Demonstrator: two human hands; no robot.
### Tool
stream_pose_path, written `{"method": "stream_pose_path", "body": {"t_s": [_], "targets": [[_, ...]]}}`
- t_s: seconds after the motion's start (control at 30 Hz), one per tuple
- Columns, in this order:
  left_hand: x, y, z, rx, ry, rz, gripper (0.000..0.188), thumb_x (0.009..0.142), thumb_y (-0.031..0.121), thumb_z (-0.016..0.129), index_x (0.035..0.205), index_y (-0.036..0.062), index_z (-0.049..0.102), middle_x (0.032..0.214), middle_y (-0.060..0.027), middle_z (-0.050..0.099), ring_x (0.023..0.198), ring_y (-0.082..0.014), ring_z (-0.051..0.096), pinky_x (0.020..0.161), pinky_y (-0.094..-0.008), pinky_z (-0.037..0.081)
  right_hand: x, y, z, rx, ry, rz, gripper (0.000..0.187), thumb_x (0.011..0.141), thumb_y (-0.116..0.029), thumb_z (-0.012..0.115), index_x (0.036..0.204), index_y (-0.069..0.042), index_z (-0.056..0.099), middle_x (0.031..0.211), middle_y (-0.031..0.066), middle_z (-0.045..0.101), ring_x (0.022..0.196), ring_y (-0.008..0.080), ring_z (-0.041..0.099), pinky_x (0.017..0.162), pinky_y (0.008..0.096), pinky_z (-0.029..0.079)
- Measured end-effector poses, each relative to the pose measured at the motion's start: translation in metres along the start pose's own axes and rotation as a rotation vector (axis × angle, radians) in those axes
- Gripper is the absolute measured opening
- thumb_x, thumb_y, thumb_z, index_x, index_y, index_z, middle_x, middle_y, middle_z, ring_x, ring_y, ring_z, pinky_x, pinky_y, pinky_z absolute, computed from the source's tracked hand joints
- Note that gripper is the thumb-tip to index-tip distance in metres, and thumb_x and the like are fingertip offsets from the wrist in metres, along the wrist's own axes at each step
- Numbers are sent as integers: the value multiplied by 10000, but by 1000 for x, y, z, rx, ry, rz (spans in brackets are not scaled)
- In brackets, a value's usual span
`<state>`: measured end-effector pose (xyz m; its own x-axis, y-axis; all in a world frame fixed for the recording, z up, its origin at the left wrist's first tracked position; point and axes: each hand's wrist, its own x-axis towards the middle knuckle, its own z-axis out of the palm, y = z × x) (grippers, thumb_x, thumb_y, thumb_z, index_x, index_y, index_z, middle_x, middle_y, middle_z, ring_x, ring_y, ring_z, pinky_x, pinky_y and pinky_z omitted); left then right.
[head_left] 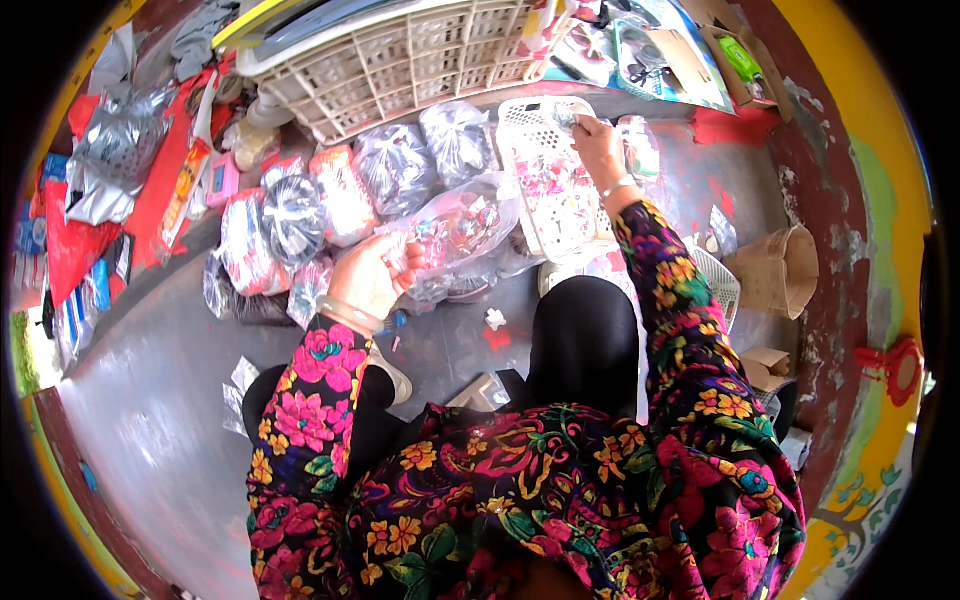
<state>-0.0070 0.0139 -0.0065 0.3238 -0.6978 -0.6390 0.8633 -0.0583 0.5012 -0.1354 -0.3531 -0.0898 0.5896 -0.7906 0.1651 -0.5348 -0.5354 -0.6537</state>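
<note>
Looming beyond both hands, a large cream crate (pixel 400 72) is being shown only in part, its top being cut off by the upper edge of the view. Just beyond the left hand (pixel 368 280), filled bags (pixel 395 168) are being grouped closely, probably to spare floor space. Beneath the right hand (pixel 597 152), a white basket (pixel 525 122) is being set within easy reach, presumably so that its contents can be got at; part of its right side is being covered by that hand. Between the hands, a clear bag (pixel 470 225) is being gripped at its left end by curled left fingers, perhaps to steady it; the exact hold is being partly hidden. The right fingertips are being held narrowly together, but whether anything is being pinched cannot be told. Inside the basket, small red and white pieces (pixel 547 185) are being shown too indistinctly for their kind to be made out.
</note>
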Motion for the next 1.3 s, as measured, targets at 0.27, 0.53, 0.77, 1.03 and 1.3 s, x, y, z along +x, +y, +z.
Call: {"method": "stream_pose_path", "body": {"t_s": [0.27,0.53,0.77,1.03,1.3], "targets": [[-2,-1,3,22,80,13,240,837,174,485,1002,2,517,849,-98,569,762,-188,558,632,-276,437,-89,-174,-25,-357,-702,-878,134,734,-136,528,817,-73,611,730,136,613,697,266,615,599,343,491],[1,0,0,64,22,60,204,846,176,458,960,19,522,840,-85,565,746,-183,549,627,-266,429,-121,-146,66,-515,-771,-1103,99,673,-123,530,747,-60,550,669,107,587,625,269,600,531,358,469],[-1,2,2,64,55,59,204,848,178,454,950,16,523,830,-82,565,730,-186,551,607,-264,436,-120,-142,75,-342,-838,-895,194,693,-110,527,871,-42,564,794,162,601,768,298,595,654,377,467],[0,1,1,43,7,51,232,847,191,466,978,12,532,834,-87,573,744,-190,556,614,-267,440,-125,-150,81,-505,-1074,-703,253,714,-138,521,949,-52,558,825,166,598,783,316,588,669,394,462],[0,5,16,36,44,61,193,830,177,470,898,18,557,760,-77,589,656,-170,568,551,-247,450,-114,-148,75,-469,-1052,-735,271,734,-190,538,975,-74,583,848,169,604,774,308,587,679,412,457]]}}
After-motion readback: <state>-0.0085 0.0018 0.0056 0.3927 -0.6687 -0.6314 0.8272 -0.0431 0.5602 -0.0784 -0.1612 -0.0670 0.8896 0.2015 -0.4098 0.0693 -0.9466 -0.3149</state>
